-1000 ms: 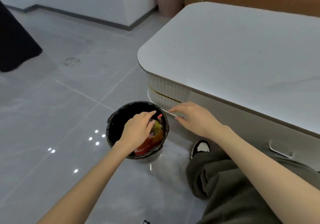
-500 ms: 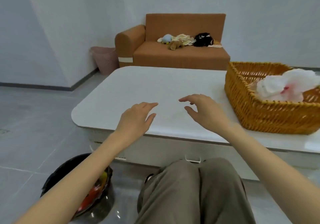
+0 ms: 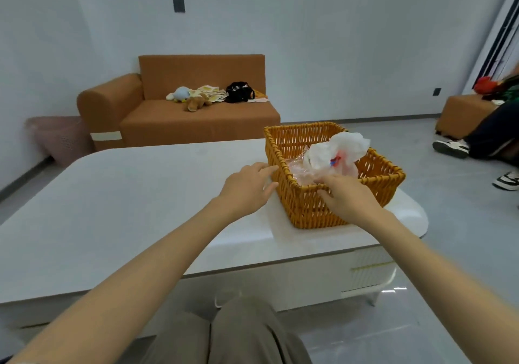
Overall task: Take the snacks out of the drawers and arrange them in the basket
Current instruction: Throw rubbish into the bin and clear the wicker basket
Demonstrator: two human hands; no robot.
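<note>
the right hand [image 3: 348,196] is curling its fingers over the near rim of the wicker basket [image 3: 306,212], gripping it. the left hand [image 3: 247,186] is reaching with relaxed, straight fingers, its fingertips touching the basket's left corner. a white plastic bag [image 3: 341,150] is sitting inside the basket, just beyond the right hand.
</note>
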